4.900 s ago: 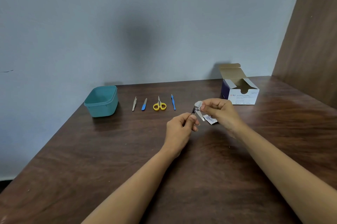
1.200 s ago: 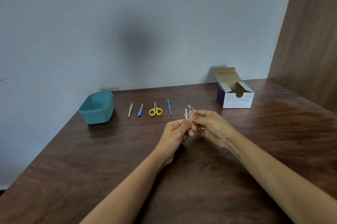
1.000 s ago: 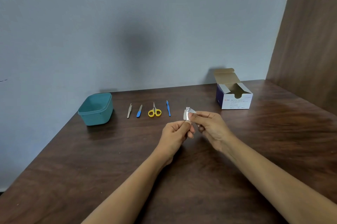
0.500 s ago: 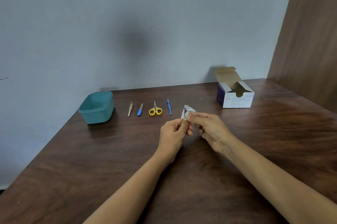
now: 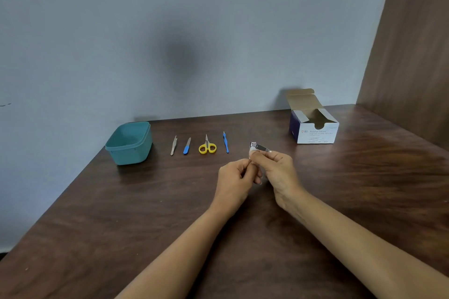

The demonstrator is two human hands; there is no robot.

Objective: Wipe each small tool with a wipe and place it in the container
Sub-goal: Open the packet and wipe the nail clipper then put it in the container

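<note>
A small metal nail clipper [image 5: 258, 146] is held above the table between both hands, its head poking out past my fingertips. My right hand [image 5: 279, 170] pinches a white wipe [image 5: 252, 152] against the clipper. My left hand [image 5: 234, 179] touches the right and grips the clipper's lower end, which its fingers hide. Lying in a row on the table are metal tweezers [image 5: 173, 145], a blue-handled file [image 5: 187, 146], yellow scissors [image 5: 207, 147] and a thin blue tool [image 5: 226, 142]. The teal container [image 5: 130, 142] stands left of that row, and nothing shows inside it.
An open white and blue box of alcohol swabs [image 5: 313, 126] sits at the back right of the dark wooden table [image 5: 145, 213]. A grey wall runs along the back edge, and a wooden panel [image 5: 413, 43] closes the right side.
Both hands have stayed together at the same spot. The wipe has shifted along the clipper, and the clipper has tipped from upright to nearly level, pointing right.
</note>
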